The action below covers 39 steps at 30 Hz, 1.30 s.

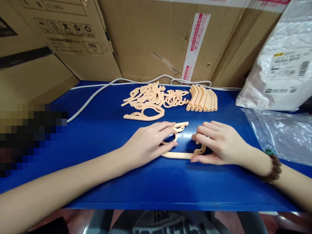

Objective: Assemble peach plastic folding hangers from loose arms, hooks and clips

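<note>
My left hand (151, 139) is closed over the left part of a beige plastic folding hanger (179, 155), with thumb and fingers against its curved pieces. One long arm of it lies along the near side, and another piece sticks out past my fingertips. Around the right end of that near arm, my right hand (221, 143) is curled, gripping a small curved hanger hook (201, 149) beside it. My fingers partly cover the hook, so I cannot tell whether it is joined to the arm. Just beyond my left hand rests another beige hanger (146, 116).
Behind lie a loose heap of beige hanger parts (148, 94), a small pile of hooks (175, 98) and a row of hanger arms (202, 99). A white cable (97, 96) runs along cardboard boxes (156, 42). A white parcel (275, 74) and clear plastic (280, 133) are on the right.
</note>
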### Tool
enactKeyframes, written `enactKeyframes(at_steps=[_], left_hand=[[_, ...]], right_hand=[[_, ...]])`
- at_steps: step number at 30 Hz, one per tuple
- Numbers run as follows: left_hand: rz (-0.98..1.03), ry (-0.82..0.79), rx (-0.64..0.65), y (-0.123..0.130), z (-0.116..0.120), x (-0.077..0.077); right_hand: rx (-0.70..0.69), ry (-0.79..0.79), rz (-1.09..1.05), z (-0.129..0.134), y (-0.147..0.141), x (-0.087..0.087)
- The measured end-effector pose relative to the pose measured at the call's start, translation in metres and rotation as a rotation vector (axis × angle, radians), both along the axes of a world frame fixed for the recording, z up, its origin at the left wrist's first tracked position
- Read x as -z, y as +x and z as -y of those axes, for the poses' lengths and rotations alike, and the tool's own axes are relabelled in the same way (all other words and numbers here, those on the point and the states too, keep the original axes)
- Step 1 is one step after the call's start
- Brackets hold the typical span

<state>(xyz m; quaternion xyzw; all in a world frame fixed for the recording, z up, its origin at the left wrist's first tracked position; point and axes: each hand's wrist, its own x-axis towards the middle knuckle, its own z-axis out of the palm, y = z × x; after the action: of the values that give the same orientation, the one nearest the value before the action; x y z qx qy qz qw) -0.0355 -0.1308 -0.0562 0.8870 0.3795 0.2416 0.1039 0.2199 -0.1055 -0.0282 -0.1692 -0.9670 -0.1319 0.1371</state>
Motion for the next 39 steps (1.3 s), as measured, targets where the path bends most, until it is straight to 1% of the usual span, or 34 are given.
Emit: enactKeyframes(at_steps=[2,4,8,11,15,19,27,30,35,39], left_hand=[[-0.012,-0.005,-0.014,0.000,0.000,0.000],[-0.026,-0.014,-0.033,0.000,0.000,0.000],[-0.040,-0.022,-0.050,0.000,-0.001,0.000],[-0.041,-0.019,-0.037,0.000,-0.001,-0.001],[-0.013,-0.048,-0.053,-0.001,0.000,0.000],[0.024,-0.063,-0.077,-0.001,0.001,0.000],[0.072,-0.066,-0.081,-0.001,0.002,0.000],[0.065,-0.067,-0.080,-0.001,0.002,0.000],[0.058,-0.063,-0.024,-0.001,0.001,0.000],[0.068,-0.076,-0.029,-0.001,0.003,-0.001]], right_hand=[[0.040,0.096,0.035,0.003,-0.001,0.000],[0.063,0.158,0.066,0.007,-0.002,0.000],[0.063,0.168,0.072,0.013,-0.003,-0.001],[0.014,0.091,0.059,0.013,-0.001,-0.003],[-0.053,-0.070,0.050,0.009,0.001,-0.006],[-0.074,-0.178,0.022,0.010,-0.001,-0.003],[-0.111,-0.415,-0.018,0.019,-0.006,-0.001],[-0.126,-0.439,-0.031,0.021,-0.008,0.000],[-0.152,-0.422,-0.040,0.020,-0.008,0.003],[-0.143,-0.406,-0.043,0.018,-0.007,0.004]])
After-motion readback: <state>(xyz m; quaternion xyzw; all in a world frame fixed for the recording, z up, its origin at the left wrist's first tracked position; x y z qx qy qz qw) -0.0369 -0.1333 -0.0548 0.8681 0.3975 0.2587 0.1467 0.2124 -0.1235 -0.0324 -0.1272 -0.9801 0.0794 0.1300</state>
